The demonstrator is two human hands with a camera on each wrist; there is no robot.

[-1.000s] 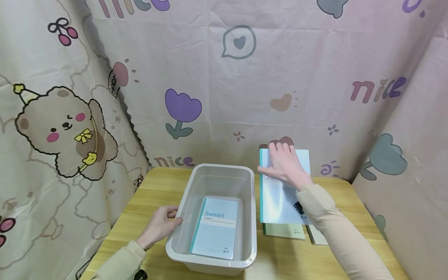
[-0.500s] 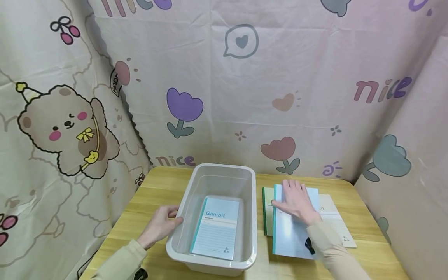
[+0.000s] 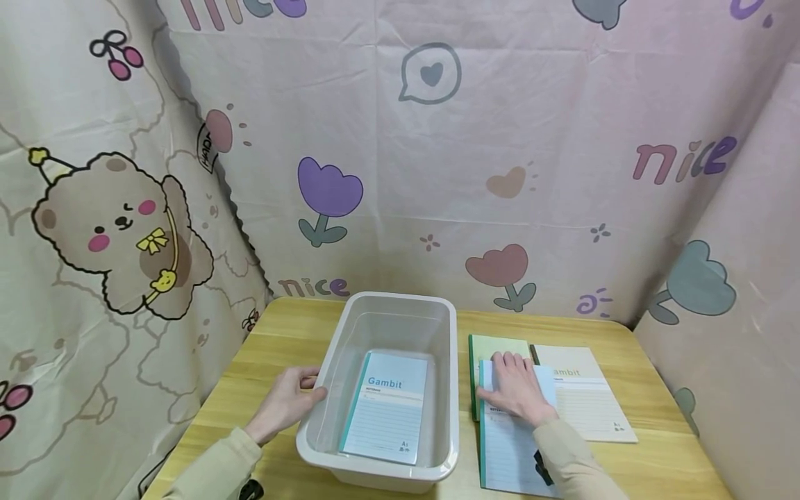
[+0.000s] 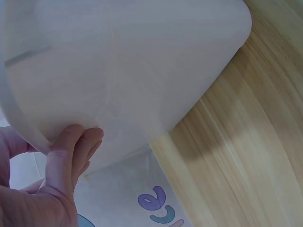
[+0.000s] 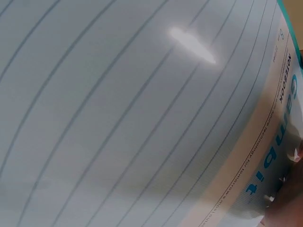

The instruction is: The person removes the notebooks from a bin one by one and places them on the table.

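Observation:
A blue Gambit notebook lies face up inside a light-grey plastic tub. At the tub's left rim, my left hand grips the edge; in the left wrist view its fingers press the outer wall. To the right of the tub, my right hand spreads over the top end of another blue notebook, its fingers at the top edge and thumb at the spine side. That notebook's lined cover fills the right wrist view. It overlaps a green notebook and reaches a cream one.
Everything stands on a wooden table. Behind it and at both sides hangs a printed curtain. A dark object sits by the left sleeve.
My right hand has lowered the blue notebook from a raised position towards the near side of the table, uncovering more of the green and cream notebooks. The left hand stays at the tub.

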